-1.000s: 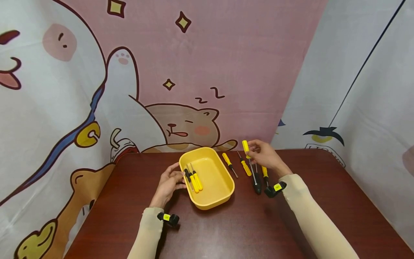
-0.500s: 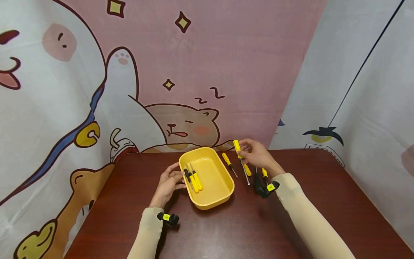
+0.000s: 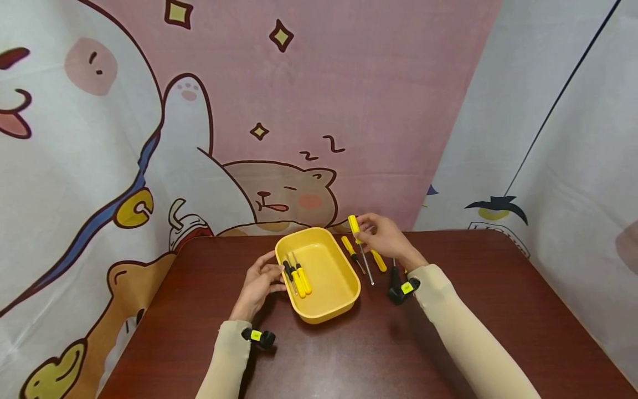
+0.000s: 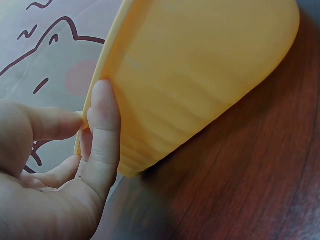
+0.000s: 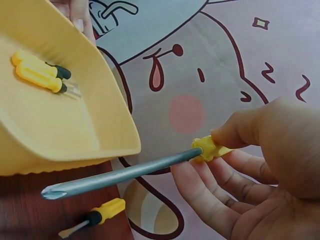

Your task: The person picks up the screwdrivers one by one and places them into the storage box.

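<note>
My left hand [image 3: 256,284] pinches the left rim of a yellow plastic bin [image 3: 329,271], thumb and fingers on either side of the edge in the left wrist view. Inside, along that side, lie several small screwdrivers [image 3: 304,280] with yellow or black handles. Just right of the bin, my right hand [image 3: 382,238] pinches a Phillips screwdriver [image 5: 120,176] by its yellow handle. Its long steel shaft slants down above the table in the head view. In the right wrist view, the cross-shaped tip points left, past the bin's near corner.
On the dark wooden table [image 3: 319,360], a yellow-handled screwdriver [image 3: 348,244] lies close to the bin's right side. Farther right lie another yellow-handled screwdriver [image 3: 379,261] and a black-handled one [image 3: 395,274], partly covered by my right arm. A printed cloth [image 3: 399,111] hangs behind.
My right hand has moved left toward the bin, carrying the Phillips screwdriver over the other screwdrivers on the table. The left hand and the bin have stayed in place.
</note>
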Demonstrator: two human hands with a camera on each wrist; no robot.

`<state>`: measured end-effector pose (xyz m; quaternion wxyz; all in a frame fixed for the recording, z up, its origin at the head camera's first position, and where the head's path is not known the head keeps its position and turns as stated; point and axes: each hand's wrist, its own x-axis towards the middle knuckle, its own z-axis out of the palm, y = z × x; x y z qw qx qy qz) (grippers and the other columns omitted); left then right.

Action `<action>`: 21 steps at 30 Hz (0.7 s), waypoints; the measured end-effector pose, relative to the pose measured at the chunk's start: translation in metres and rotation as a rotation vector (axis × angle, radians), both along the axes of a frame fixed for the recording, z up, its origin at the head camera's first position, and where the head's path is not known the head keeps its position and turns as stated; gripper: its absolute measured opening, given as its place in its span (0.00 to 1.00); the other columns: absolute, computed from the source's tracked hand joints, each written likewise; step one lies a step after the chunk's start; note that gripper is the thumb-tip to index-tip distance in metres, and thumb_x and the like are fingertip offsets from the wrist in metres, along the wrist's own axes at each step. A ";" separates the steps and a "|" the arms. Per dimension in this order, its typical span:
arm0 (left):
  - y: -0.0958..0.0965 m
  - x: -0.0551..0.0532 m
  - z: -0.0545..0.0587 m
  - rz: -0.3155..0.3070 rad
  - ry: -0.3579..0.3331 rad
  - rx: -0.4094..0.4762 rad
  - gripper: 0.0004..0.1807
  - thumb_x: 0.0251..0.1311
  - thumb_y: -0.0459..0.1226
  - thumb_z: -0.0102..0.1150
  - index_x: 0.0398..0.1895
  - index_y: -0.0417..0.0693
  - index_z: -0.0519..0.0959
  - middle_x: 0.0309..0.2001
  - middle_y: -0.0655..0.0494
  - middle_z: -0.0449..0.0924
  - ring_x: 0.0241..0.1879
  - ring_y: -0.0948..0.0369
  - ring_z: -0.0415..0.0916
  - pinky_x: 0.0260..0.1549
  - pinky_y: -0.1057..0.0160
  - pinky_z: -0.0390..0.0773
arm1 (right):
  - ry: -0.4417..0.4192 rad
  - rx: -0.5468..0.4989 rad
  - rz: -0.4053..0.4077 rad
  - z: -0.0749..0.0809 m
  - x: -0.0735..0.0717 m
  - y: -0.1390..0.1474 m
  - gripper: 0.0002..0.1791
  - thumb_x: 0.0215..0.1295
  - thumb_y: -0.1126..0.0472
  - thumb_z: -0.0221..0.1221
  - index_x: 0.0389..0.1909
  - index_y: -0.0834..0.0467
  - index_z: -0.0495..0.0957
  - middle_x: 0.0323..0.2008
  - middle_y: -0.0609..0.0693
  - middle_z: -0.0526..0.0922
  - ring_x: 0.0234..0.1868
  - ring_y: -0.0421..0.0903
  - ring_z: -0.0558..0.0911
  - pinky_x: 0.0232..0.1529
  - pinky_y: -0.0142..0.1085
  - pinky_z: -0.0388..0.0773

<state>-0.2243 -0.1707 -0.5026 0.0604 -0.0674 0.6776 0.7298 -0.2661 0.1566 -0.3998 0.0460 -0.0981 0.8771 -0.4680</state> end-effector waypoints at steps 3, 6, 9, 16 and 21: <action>0.000 0.000 0.000 0.000 -0.002 0.001 0.32 0.71 0.31 0.58 0.76 0.50 0.62 0.56 0.32 0.75 0.34 0.57 0.79 0.33 0.58 0.89 | 0.003 0.014 0.004 0.001 -0.001 -0.004 0.22 0.72 0.59 0.62 0.63 0.60 0.74 0.49 0.60 0.81 0.39 0.50 0.85 0.40 0.46 0.90; 0.000 0.000 0.000 -0.001 -0.002 0.000 0.32 0.71 0.31 0.58 0.76 0.50 0.62 0.56 0.32 0.75 0.35 0.57 0.79 0.33 0.58 0.89 | -0.002 0.017 0.007 0.002 -0.001 -0.008 0.22 0.72 0.58 0.62 0.63 0.59 0.74 0.49 0.60 0.81 0.41 0.52 0.86 0.38 0.43 0.90; 0.000 -0.001 0.000 -0.002 -0.001 0.002 0.32 0.71 0.31 0.58 0.76 0.50 0.62 0.56 0.32 0.75 0.35 0.57 0.79 0.33 0.58 0.89 | -0.003 0.007 0.013 0.003 -0.001 -0.013 0.22 0.71 0.59 0.63 0.62 0.59 0.74 0.49 0.60 0.81 0.43 0.56 0.86 0.35 0.39 0.89; 0.000 0.000 0.000 0.001 -0.006 0.008 0.32 0.71 0.31 0.58 0.76 0.50 0.63 0.56 0.32 0.75 0.35 0.57 0.79 0.33 0.58 0.89 | 0.001 -0.030 0.042 0.000 -0.005 -0.020 0.22 0.71 0.61 0.62 0.63 0.62 0.74 0.48 0.62 0.81 0.46 0.62 0.85 0.33 0.38 0.89; 0.000 -0.001 0.000 0.000 -0.004 0.006 0.32 0.71 0.31 0.58 0.76 0.50 0.63 0.55 0.34 0.76 0.35 0.57 0.78 0.33 0.58 0.89 | -0.020 -0.045 0.042 -0.003 -0.007 -0.025 0.22 0.70 0.61 0.63 0.62 0.61 0.75 0.47 0.61 0.82 0.43 0.59 0.86 0.32 0.38 0.89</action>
